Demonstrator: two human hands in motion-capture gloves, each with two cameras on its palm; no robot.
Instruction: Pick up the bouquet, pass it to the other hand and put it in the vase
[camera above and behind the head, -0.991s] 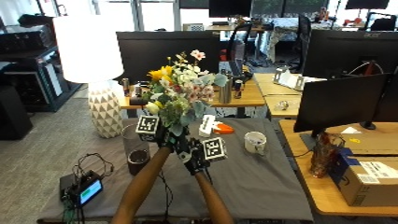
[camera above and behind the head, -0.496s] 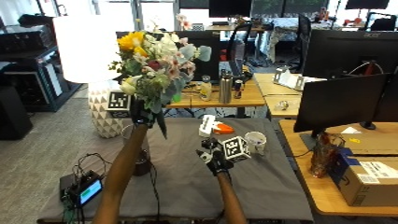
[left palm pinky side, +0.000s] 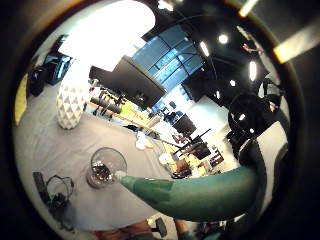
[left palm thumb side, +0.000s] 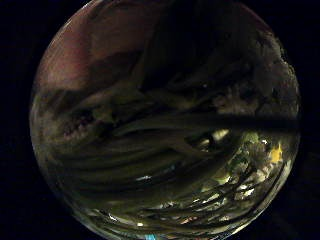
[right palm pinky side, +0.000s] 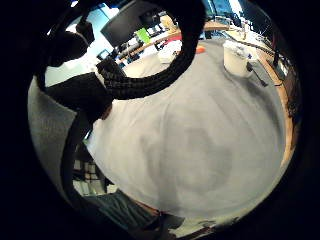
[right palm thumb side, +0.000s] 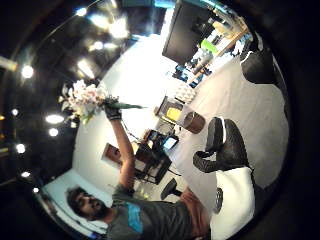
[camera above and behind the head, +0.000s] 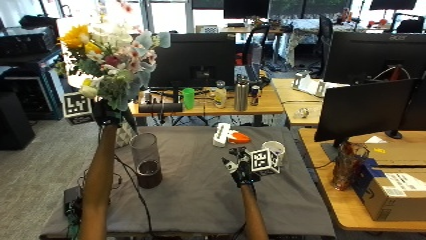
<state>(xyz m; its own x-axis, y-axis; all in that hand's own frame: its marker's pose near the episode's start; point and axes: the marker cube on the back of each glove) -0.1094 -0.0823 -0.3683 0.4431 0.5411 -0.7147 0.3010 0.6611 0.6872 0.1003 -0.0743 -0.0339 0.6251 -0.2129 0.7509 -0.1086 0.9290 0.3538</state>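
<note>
The bouquet (camera above and behind the head: 112, 55) is raised high above the grey table (camera above and behind the head: 193, 200), its stems gripped by the left hand (camera above and behind the head: 106, 114), over the glass vase (camera above and behind the head: 146, 160). The right hand (camera above and behind the head: 241, 167) hovers low over the table, fingers relaxed and holding nothing.

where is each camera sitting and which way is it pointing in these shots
Outside view: above and behind the person, facing the table; both forearms show, left hand gripping the bouquet.
Left little finger side: looks down at the vase.
Left thumb side: filled by stems.
Right little finger side: faces bare cloth.
Right thumb side: looks back at the person; right hand fingers show.
Shared: vase, bouquet.
</note>
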